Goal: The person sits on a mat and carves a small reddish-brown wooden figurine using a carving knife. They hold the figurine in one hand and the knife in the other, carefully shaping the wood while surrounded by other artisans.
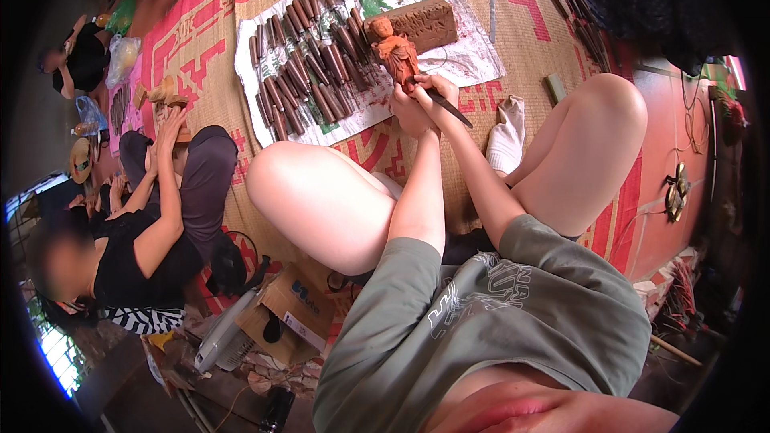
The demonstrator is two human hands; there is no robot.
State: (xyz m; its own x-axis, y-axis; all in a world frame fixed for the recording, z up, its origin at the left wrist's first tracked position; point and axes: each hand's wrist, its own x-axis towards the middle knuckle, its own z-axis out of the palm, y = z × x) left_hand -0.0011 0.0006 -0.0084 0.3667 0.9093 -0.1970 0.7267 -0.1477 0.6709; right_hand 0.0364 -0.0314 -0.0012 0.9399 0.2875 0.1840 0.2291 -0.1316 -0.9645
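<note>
A reddish-brown carved wooden figurine (397, 56) stands tilted in front of me, over the near edge of a white cloth. Closed around its lower part is my left hand (410, 115). My right hand (438, 91) is pressed up close to the left one, its fingers closed on a slim dark carving tool (451, 108). One end of the tool sticks out toward the lower right; its other end lies against the figurine's base, partly hidden by fingers. Behind the figurine rests a carved brown wooden block (425, 24).
Several wooden-handled carving tools (309, 64) lie in rows on the white cloth (473, 52), left of the figurine. A patterned red and tan mat (561, 56) spreads beneath. To my left sits another person (152, 224), hands at a pale wood carving (166, 96). A cardboard box (293, 309) stands behind my left side.
</note>
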